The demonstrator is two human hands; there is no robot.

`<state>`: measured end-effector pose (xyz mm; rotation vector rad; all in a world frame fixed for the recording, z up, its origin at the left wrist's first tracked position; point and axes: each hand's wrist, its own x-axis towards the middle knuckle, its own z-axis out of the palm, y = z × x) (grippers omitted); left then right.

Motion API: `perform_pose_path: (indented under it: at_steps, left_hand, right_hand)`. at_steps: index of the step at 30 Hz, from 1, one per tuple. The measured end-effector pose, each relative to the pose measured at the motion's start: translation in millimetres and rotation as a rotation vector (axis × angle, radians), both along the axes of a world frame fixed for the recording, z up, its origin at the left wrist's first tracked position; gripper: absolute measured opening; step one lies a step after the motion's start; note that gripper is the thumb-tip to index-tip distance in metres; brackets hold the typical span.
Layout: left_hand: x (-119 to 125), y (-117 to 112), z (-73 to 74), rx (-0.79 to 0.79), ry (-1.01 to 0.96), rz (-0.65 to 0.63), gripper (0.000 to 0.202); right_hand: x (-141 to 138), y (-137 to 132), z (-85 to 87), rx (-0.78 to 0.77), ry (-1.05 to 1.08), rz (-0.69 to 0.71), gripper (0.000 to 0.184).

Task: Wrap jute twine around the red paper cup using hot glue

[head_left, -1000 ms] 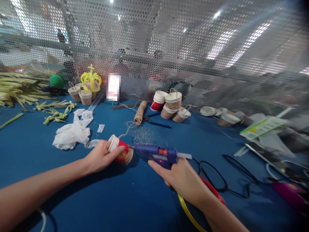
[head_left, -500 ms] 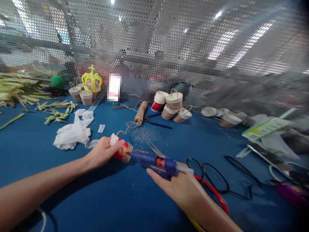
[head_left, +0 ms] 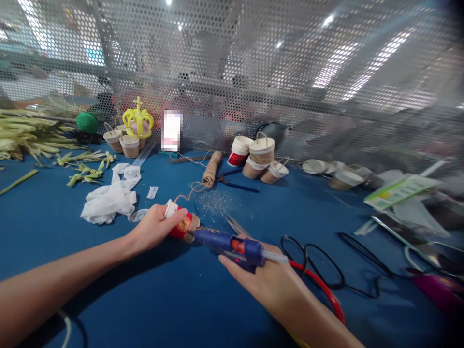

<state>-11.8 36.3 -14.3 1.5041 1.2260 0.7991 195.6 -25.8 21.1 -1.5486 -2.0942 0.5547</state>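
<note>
My left hand (head_left: 154, 228) grips the red paper cup (head_left: 184, 224), left of centre; my right hand (head_left: 271, 278) clasps the blue glue gun (head_left: 219, 240), nozzle at the cup's right end (twine roll (head_left: 211, 169) lying farther off).

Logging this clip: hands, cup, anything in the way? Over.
Left hand holding red cup, tilted. Right hand holding blue glue gun, nozzle at cup's wrapped end. Metal blades just beyond gun; nothing seen blocking nozzle.

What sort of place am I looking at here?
Probably a handicraft workbench: a glue gun is held over the blue tabletop, where a roll of twine and small cups with looped handles sit.
</note>
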Motion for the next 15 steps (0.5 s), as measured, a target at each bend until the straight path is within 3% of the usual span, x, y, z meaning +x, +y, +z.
perform_pose_path:
  at_steps: [6, 10, 15]
  left_hand:
    - [-0.2, -2.8, 2.2, 0.009, -0.056, -0.07, 0.043]
    - [-1.8, -5.6, 3.4, 0.055, -0.045, -0.108, 0.042]
    - [-3.0, -6.5, -1.5, 0.11, 0.033, -0.116, 0.044]
  right_hand:
    - [-5.7, 4.5, 14.0, 0.042, 0.044, -0.073, 0.009]
    - [-4.7, 8.0, 16.1, 0.019, 0.072, -0.09, 0.024]
    - [-1.0, 9.8, 12.5, -0.091, 0.095, -0.107, 0.013]
